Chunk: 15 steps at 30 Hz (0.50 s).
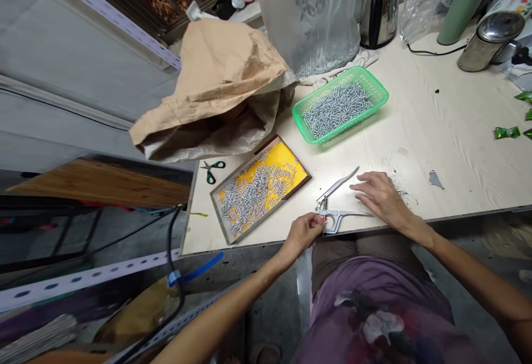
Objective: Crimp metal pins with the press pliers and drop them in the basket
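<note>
A grey metal hand tool (pixel 338 217) with two spread handles and a spring lies at the table's front edge. My left hand (pixel 306 230) is closed in a pinch at the head of this tool, beside a small red spot. Whatever sits between those fingertips is too small to make out. My right hand (pixel 384 199) hovers by the handle ends, fingers apart, nothing in it. Left of the tool, a shallow tray (pixel 294 185) with a yellow bottom holds many small silvery metal pins. A green plastic basket (pixel 381 97) farther back is filled with similar pins.
Green-handled scissors (pixel 213 171) lie left of the tray. Behind it slumps an open brown paper sack (pixel 224 76). A clear plastic bag (pixel 311 15), a steel kettle (pixel 378 9) and a steel jug (pixel 490 40) stand at the back. Green wrapped sweets (pixel 507 132) lie far right.
</note>
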Motion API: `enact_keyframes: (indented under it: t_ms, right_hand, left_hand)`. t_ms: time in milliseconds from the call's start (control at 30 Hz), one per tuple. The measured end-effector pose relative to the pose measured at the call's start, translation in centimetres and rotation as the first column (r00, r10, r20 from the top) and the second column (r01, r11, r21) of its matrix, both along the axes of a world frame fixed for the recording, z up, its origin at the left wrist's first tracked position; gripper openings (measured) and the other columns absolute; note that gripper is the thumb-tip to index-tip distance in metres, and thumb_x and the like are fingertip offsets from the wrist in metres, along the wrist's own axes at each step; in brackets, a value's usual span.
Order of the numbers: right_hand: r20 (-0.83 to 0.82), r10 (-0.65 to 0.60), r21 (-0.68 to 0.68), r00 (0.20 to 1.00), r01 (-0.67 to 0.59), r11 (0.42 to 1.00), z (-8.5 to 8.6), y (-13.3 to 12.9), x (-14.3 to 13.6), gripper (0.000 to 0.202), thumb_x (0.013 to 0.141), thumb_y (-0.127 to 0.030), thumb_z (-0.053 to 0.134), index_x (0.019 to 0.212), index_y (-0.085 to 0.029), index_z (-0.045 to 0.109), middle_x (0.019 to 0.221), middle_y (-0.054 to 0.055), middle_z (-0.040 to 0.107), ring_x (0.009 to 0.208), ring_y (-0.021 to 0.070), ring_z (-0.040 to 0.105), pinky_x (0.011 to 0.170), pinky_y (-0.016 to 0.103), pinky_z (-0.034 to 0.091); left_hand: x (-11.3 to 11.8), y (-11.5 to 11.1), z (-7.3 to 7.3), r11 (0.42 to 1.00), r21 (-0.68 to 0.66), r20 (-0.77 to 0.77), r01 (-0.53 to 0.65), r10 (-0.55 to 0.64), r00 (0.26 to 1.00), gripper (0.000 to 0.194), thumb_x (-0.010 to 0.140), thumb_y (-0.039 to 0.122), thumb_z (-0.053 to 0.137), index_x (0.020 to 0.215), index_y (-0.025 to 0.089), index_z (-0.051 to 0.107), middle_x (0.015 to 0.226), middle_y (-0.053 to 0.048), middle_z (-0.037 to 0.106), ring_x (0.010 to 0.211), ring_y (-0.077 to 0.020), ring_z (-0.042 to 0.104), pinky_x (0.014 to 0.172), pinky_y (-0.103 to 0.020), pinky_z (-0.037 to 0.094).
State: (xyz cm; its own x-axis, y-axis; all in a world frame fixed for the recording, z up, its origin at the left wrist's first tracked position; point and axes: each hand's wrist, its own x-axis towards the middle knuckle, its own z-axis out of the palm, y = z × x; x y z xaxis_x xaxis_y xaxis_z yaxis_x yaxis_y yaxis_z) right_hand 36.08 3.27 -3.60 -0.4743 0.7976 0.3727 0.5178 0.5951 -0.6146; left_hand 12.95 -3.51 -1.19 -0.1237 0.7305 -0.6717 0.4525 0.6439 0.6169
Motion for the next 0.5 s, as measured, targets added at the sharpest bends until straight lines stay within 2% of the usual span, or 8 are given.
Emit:
enact_keyframes:
  t_ms: [67, 200, 367, 500]
  right_hand:
    - [0.009, 0.017, -0.010, 1.000, -0.017, 1.000, -0.1, -0.5, -0.1, 0.023, 0.092, -0.022, 0.050, 0.107, -0.021, 0.067, 0.110, 0.011, 0.062, 0.105, 0.0253, 0.052, 0.084, 0.042, 0.047]
    - [0.007, 0.059, -0.015, 0.998, -0.059, 0.998, -0.2, -1.5, -0.5, 0.024, 0.092, -0.021, 0.049, 0.108, -0.019, 0.067, 0.111, 0.012, 0.062, 0.103, 0.0244, 0.053, 0.084, 0.041, 0.048]
    - [0.053, 0.072, -0.045, 0.996, -0.070, 0.997, -0.1, -2.7, -0.6, 0.026, 0.093, -0.020, 0.046, 0.109, -0.018, 0.066, 0.111, 0.012, 0.063, 0.103, 0.0240, 0.055, 0.084, 0.041, 0.048]
    - [0.140, 0.079, -0.049, 0.987, -0.073, 0.996, -0.3, -2.9, -0.3, 0.027, 0.093, -0.022, 0.046, 0.113, -0.021, 0.065, 0.114, 0.013, 0.063, 0.104, 0.0260, 0.054, 0.084, 0.043, 0.047]
  left_hand:
    - [-0.1, 0.1, 0.2, 0.991, 0.117, -0.062, 0.068, -0.061, 0.996, 0.009, 0.065, 0.023, 0.061, 0.062, 0.015, 0.056, 0.051, 0.006, 0.052, 0.045, -0.0061, 0.046, 0.046, -0.017, 0.033]
    - [-0.4, 0.2, 0.4, 0.996, 0.069, -0.022, 0.056, -0.055, 0.998, 0.014, 0.067, 0.030, 0.060, 0.066, 0.017, 0.056, 0.048, 0.007, 0.048, 0.041, -0.0076, 0.042, 0.041, -0.018, 0.033]
    - [-0.9, -0.1, 0.3, 0.988, 0.153, -0.041, 0.009, -0.003, 0.999, 0.017, 0.064, 0.032, 0.065, 0.068, 0.016, 0.059, 0.055, 0.004, 0.053, 0.048, -0.0086, 0.048, 0.042, -0.017, 0.037]
    - [-1.3, -0.4, 0.2, 0.993, -0.039, 0.170, -0.108, 0.113, 0.979, 0.031, 0.063, 0.036, 0.070, 0.083, 0.014, 0.061, 0.054, 0.006, 0.052, 0.045, -0.0075, 0.047, 0.041, -0.018, 0.037]
